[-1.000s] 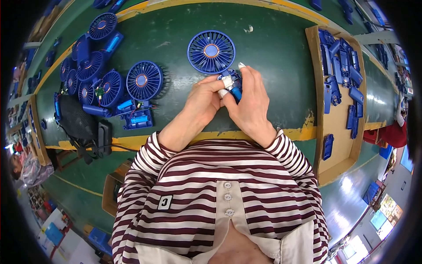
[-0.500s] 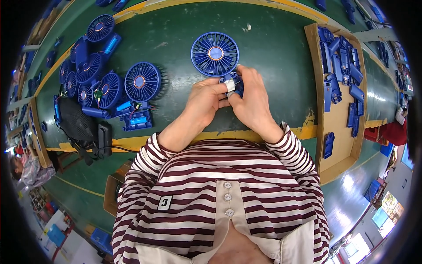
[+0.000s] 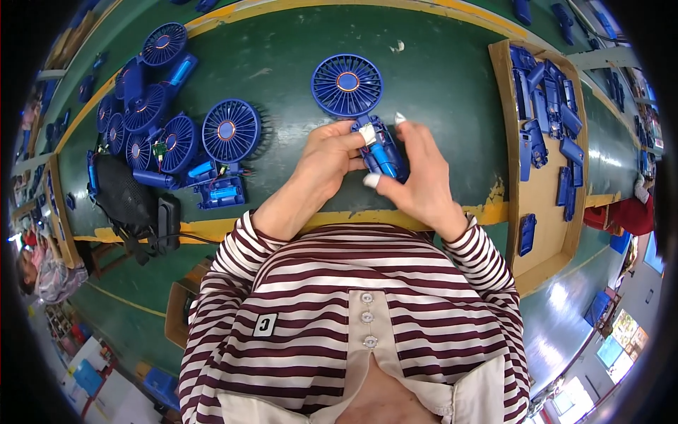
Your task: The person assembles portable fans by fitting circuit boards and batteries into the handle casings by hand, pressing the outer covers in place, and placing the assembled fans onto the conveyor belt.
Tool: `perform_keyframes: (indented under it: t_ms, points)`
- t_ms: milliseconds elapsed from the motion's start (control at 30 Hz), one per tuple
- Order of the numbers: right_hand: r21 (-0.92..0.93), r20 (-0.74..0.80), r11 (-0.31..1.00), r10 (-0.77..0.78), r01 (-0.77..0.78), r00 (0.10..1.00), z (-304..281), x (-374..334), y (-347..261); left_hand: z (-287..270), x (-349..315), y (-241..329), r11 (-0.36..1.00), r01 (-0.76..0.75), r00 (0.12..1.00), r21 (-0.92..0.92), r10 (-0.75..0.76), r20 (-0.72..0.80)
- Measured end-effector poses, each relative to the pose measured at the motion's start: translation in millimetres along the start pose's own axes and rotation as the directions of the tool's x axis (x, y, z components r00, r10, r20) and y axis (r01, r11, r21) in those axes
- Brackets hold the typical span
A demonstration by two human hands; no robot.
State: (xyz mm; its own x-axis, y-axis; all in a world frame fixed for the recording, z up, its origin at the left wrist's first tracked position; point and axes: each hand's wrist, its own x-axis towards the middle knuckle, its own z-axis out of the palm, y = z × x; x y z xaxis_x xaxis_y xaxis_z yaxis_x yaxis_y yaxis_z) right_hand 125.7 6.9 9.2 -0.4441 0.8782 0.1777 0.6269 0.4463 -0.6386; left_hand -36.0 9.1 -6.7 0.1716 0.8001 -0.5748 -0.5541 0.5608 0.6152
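A blue handheld fan (image 3: 347,85) lies in front of me, its round slatted head pointing away and its opened handle toward me. Inside the handle sits a light-blue cylindrical battery (image 3: 382,160). My left hand (image 3: 326,157) grips the handle from the left, its thumb, with a white covering on the tip, pressed near the neck. To the right of the handle, my right hand (image 3: 421,170) is spread, thumb and forefinger apart, with white coverings on their tips. It holds nothing, and the thumb tip is close to the battery end of the handle.
Several blue fans (image 3: 231,131) are heaped on the left of the green table (image 3: 282,63), some with exposed batteries. Near them lie a black mesh bag (image 3: 126,191) and a black device with a cable. A cardboard box (image 3: 540,244) with blue handle shells stands at the right.
My right hand has drawn back to the right from the fan's handle and its fingers have opened. The handle and its battery are now uncovered. My left hand keeps its hold.
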Motion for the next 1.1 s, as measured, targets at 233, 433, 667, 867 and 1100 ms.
perform_keyframes:
  t_ms: [233, 433, 667, 867, 1100]
  points:
    - [0.114, -0.074, 0.981, 0.164, -0.155, 0.984, 15, -10, 0, 0, -1, 0, 0.996, 0.012, 1.000, 0.087, -0.013, 0.019]
    - [0.294, -0.042, 0.929, 0.246, -0.223, 0.968, 14, -8, -3, -5, -1, -3, 0.998, -0.038, 0.999, 0.049, 0.037, 0.015]
    - [-0.050, -0.140, 0.994, 0.092, -0.099, 0.986, 23, -5, -7, -2, -2, -4, 0.998, -0.062, 0.998, 0.029, 0.062, 0.005]
    - [0.229, -0.063, 0.929, 0.313, -0.292, 0.948, 18, -4, -8, -2, -4, -2, 0.997, -0.077, 0.996, 0.024, 0.076, 0.038]
    - [0.138, -0.022, 0.926, 0.357, -0.350, 0.934, 20, 4, -13, -9, -8, -17, 0.962, -0.201, 0.976, 0.183, 0.212, -0.043]
